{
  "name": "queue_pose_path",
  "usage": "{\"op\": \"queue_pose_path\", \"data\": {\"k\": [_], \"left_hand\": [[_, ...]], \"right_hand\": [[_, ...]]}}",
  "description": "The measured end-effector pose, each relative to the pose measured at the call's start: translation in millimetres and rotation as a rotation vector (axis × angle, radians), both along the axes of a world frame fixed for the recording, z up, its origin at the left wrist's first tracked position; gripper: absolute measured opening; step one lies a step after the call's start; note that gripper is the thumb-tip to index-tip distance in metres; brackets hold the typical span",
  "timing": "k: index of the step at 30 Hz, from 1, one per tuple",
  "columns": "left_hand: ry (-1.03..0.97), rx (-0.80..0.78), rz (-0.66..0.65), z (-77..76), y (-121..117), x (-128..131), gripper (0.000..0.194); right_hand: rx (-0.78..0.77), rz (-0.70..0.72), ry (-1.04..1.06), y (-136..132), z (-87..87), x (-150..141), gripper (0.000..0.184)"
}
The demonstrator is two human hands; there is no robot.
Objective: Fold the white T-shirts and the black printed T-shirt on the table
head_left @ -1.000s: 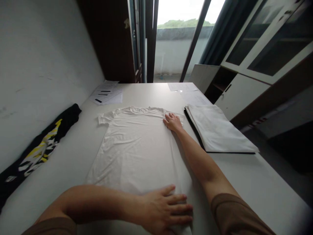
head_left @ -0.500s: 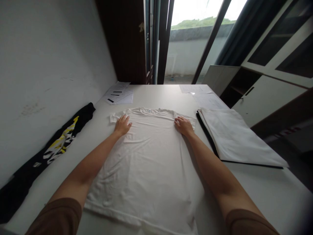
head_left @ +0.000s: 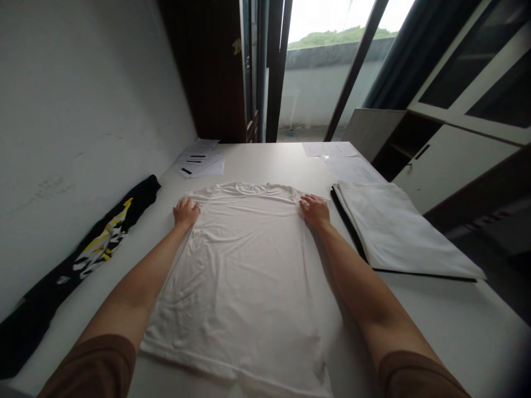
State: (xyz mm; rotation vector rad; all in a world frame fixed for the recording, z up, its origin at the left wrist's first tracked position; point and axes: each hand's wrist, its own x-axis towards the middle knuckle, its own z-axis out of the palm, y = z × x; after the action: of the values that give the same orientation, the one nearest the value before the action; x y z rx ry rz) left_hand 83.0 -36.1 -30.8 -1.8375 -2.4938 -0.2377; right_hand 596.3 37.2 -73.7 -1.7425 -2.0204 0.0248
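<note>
A white T-shirt (head_left: 253, 271) lies spread on the white table (head_left: 265, 157), its collar at the far end and its hem toward me. Wrinkles run across the chest and down the left side. My left hand (head_left: 185, 213) rests on the left sleeve, fingers slightly bent and apart, palm down. On the right sleeve lies my right hand (head_left: 314, 210), palm down with its fingers loosely spread. Both hands cover most of the sleeves, and neither is seen to grip the cloth.
A folded white cloth (head_left: 402, 226) lies over a black layer at the right. Along the left wall (head_left: 83, 110) stretches a black garment (head_left: 103, 237) with yellow and white print. Printed papers (head_left: 203, 160) sit at the far left corner, more sheets (head_left: 336, 155) at the far right.
My left hand has slid left, from the shirt's shoulder out onto the sleeve. My right hand has stayed nearly in place on the right sleeve.
</note>
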Motion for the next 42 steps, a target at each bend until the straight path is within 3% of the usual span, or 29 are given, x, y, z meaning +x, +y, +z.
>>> {"op": "queue_pose_path", "data": {"k": [3,6,12,15,18,21,26,32,36,42], "left_hand": [[0.013,0.015,-0.144,0.1,-17,31,0.058],[-0.031,-0.010,-0.505,-2.2,-50,83,0.057],[-0.136,-0.147,-1.203,11.8,-161,205,0.069],[-0.129,-0.137,-1.424,23.1,-216,248,0.072],[-0.094,-0.082,-1.595,29.7,-255,273,0.065],[-0.039,-0.035,-1.648,32.4,-273,283,0.062],[0.028,0.031,-1.675,38.9,-279,290,0.051],[0.020,0.084,-1.758,51.1,-278,301,0.030],[-0.011,0.112,-1.825,52.4,-275,307,0.030],[-0.036,0.108,-1.843,49.6,-276,312,0.023]], "right_hand": [[0.049,-0.206,0.052,1,1.3,17,0.046],[0.017,-0.316,0.035,1,-1.7,25,0.054],[-0.022,-0.326,-0.017,-3,-3.4,20,0.062],[-0.019,-0.359,0.001,-5,2.2,21,0.053],[-0.033,-0.353,0.023,-5,7.9,23,0.045],[-0.060,-0.303,0.041,-4,11.0,22,0.044],[-0.114,-0.219,0.155,-2,11.3,20,0.049],[0.049,-0.283,0.431,3,14.4,20,0.049],[-0.128,-0.302,0.696,2,21.6,23,0.049],[-0.500,-0.125,1.028,-8,31.9,25,0.044]]}}
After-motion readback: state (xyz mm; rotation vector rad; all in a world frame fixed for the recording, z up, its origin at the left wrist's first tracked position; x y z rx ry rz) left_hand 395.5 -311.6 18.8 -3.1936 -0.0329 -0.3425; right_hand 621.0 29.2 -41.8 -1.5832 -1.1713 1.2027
